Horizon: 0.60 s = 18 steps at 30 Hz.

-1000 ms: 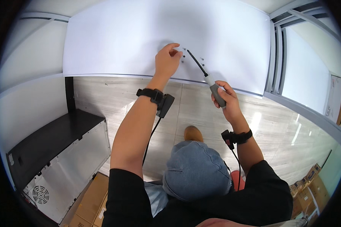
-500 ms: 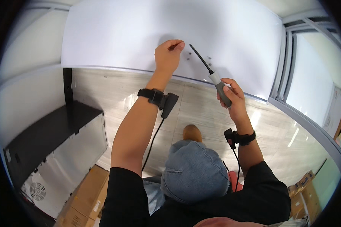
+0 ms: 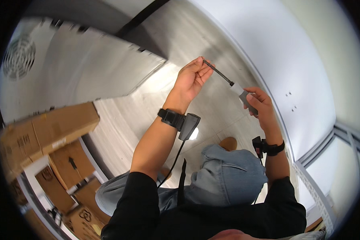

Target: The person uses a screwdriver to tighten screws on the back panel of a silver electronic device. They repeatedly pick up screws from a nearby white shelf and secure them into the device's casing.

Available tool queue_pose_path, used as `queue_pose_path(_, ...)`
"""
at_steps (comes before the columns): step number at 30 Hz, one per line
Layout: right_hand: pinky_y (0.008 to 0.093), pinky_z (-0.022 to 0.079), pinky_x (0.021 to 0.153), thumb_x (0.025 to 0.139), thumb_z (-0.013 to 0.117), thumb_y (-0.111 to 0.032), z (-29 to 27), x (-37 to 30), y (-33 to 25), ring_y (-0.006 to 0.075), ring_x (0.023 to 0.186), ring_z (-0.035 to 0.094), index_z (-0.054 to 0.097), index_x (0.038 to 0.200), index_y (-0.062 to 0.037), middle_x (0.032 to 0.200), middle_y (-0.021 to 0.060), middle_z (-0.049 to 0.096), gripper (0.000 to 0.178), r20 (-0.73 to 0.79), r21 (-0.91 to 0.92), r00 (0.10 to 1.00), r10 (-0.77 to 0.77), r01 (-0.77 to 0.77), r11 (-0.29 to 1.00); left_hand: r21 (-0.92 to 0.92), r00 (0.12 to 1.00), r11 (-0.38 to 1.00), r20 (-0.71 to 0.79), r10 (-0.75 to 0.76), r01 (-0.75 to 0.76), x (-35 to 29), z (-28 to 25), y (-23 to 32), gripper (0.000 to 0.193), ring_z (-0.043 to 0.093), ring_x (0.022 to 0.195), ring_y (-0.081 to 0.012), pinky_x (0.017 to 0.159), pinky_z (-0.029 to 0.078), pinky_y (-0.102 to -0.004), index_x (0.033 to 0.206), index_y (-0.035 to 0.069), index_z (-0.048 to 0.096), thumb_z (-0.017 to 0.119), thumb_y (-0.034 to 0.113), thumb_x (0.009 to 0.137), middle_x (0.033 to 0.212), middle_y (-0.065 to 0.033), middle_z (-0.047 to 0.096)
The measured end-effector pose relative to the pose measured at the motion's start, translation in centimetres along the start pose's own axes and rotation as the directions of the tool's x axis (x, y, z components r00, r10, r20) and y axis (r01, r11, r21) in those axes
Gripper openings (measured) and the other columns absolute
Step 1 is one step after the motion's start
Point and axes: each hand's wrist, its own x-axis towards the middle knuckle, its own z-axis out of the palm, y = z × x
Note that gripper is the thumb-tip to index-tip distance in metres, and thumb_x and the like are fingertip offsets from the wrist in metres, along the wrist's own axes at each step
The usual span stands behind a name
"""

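Observation:
My right hand grips the grey and white handle of a screwdriver, its thin black shaft pointing up and left. My left hand pinches the tip of that shaft between the fingertips. Both wrists wear black bands, and the left one carries a small grey device with a black cable hanging down. Both hands are held in the air in front of me, away from the white panel with small holes. My bent knee in blue jeans is below them.
A grey metal cabinet with a round vent stands at the upper left. Several cardboard boxes are stacked at the left. Pale wood-look flooring runs beneath me. A window frame is at the right.
The view has swung round to the left. Both hands came off the white panel; the screwdriver is now held in the air, with my left fingers on its tip.

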Motion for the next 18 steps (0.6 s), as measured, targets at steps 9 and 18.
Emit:
queue_pose_path(9, 0.0256, 0.037, 0.060, 0.088, 0.060, -0.025, 14.4, 2.2, -6.9, 0.0091, 0.066, 0.048, 0.059, 0.104, -0.0044, 0.069, -0.0004, 0.052, 0.027, 0.300, -0.555, 0.947, -0.115, 0.272, 0.786, -0.157, 0.955, 0.956, -0.206, 0.212, -0.246, -8.5, -11.2, 7.5, 0.015, 0.062, 0.091, -0.0204, 0.081, 0.056, -0.0279, 0.101, 0.000, 0.055, 0.050, 0.014, 0.095, 0.094, -0.0089, 0.060)
queue_pose_path(18, 0.0365, 0.042, 0.059, 0.082, 0.062, -0.033, 29.9, 4.6, -11.2, 0.0233, 0.064, 0.057, 0.058, 0.096, -0.0039, 0.068, 0.0122, 0.059, 0.033, 0.598, -0.728, 0.777, -0.197, 0.629, 0.273, -0.265, 0.899, 0.902, -0.372, 0.231, -0.341, -14.0, -20.4, 14.6, 0.012, 0.061, 0.087, -0.0233, 0.077, 0.057, -0.0295, 0.095, -0.002, 0.051, 0.048, 0.010, 0.095, 0.090, -0.0133, 0.058)
